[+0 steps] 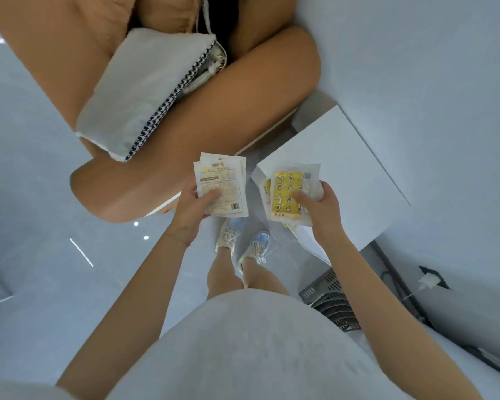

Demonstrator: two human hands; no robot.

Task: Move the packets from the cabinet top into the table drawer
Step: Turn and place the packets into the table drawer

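The left hand point(189, 207) pinches two white printed paper packets point(223, 186), thumb on top. To its right, the right hand point(324, 209) grips clear plastic packets of yellow patterned pads point(289, 194) at the left edge of the flat white cabinet top point(344, 168). Open grey floor point(70, 255) lies left.

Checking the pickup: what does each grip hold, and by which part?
Left grip pinches white packets at their lower left edge; right grip pinches yellow-patterned packets at their lower right edge.
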